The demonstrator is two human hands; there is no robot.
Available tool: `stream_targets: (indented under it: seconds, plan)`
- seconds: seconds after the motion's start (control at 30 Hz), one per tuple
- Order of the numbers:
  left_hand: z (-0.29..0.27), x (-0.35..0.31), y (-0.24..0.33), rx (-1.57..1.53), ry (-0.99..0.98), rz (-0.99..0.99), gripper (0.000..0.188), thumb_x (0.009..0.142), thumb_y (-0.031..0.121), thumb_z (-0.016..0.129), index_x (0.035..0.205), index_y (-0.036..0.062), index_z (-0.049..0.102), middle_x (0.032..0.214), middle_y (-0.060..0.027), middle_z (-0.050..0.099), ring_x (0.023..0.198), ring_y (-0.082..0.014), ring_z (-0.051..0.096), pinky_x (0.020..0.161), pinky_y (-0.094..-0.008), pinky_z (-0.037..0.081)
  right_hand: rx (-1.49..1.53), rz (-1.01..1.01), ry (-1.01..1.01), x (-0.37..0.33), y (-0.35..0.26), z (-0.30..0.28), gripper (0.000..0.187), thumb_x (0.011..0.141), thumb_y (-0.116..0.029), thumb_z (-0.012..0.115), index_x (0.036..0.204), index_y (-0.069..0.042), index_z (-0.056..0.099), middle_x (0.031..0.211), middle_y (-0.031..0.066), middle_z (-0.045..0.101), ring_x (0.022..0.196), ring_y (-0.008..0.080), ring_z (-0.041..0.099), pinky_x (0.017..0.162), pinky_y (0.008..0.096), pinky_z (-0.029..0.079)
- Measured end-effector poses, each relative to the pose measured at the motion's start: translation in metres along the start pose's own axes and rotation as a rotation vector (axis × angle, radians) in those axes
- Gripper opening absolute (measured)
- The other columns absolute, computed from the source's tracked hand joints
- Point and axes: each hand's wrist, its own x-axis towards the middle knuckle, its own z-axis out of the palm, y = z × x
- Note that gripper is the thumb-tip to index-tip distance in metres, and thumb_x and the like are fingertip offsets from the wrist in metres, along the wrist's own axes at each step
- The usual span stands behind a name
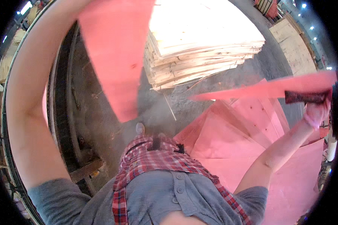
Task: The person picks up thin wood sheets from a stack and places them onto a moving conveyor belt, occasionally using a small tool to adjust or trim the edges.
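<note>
My left arm (30, 90) is raised along the left side, and its hand is past the top edge, out of sight. A tapering pink veneer sheet (116, 56) hangs down from the top edge beside that forearm. At far right my right hand (317, 111), stained pink, is closed at the end of a second pink veneer sheet (266, 87), seen nearly edge-on. Just under this sheet, against the fingers, is a dark red flat piece (302, 97); I cannot make out its kind. Several pink sheets (233, 138) lie overlapping below the right arm.
A tall stack of pale veneer sheets (202, 41) stands ahead on the grey floor (154, 105). Dark metal framing (65, 101) runs close along my left. A thin wood strip (169, 107) lies on the floor. Another pale stack (293, 45) stands at the far right.
</note>
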Motion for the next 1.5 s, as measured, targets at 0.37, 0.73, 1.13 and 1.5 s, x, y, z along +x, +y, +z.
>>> stream_targets:
  seconds: [0.37,0.73,1.13,1.5]
  plan:
    - [0.073,0.215,0.117,-0.772,0.34,0.316,0.072,0.08,0.06,0.051,0.126,0.0052,0.049,0.126,-0.0162,0.052,0.116,-0.0268,0.05,0.095,-0.0339,0.041,0.484,0.093,0.098,0.01,-0.059,-0.052,0.043,0.09,-0.013,0.052,0.127,0.008,0.045,0.126,0.0189,0.05,0.113,0.0257,0.05,0.096,0.0343,0.041]
    - [0.255,-0.15,-0.007,-1.847,0.351,-0.104,0.089,0.071,0.045,0.073,0.138,0.0063,0.031,0.124,-0.0091,0.048,0.11,-0.0181,0.048,0.089,-0.0299,0.045,1.977,0.532,-0.528,0.014,-0.376,0.077,0.042,0.097,-0.024,0.037,0.134,-0.005,0.041,0.137,0.01,0.038,0.122,0.0247,0.04,0.106,0.0377,0.03]
    - [0.291,-0.566,0.041,-1.654,0.623,-1.03,0.062,0.076,0.034,0.07,0.123,-0.0001,0.049,0.119,-0.0155,0.055,0.107,-0.0299,0.054,0.093,-0.0362,0.044,3.041,-0.796,-1.192,0.008,-0.765,-0.419,0.046,0.086,-0.021,0.054,0.126,-0.001,0.045,0.123,0.0155,0.051,0.114,0.0292,0.049,0.101,0.0403,0.036]
    - [0.22,-0.872,-0.002,-0.985,2.345,-1.682,0.027,0.082,0.017,0.059,0.106,0.0052,0.059,0.091,-0.0026,0.06,0.083,-0.0166,0.057,0.076,-0.0313,0.049,3.129,-0.723,-2.971,-0.092,-0.855,-0.551,0.047,0.087,-0.032,0.055,0.124,-0.003,0.05,0.131,0.0171,0.048,0.118,0.0333,0.047,0.102,0.0496,0.036]
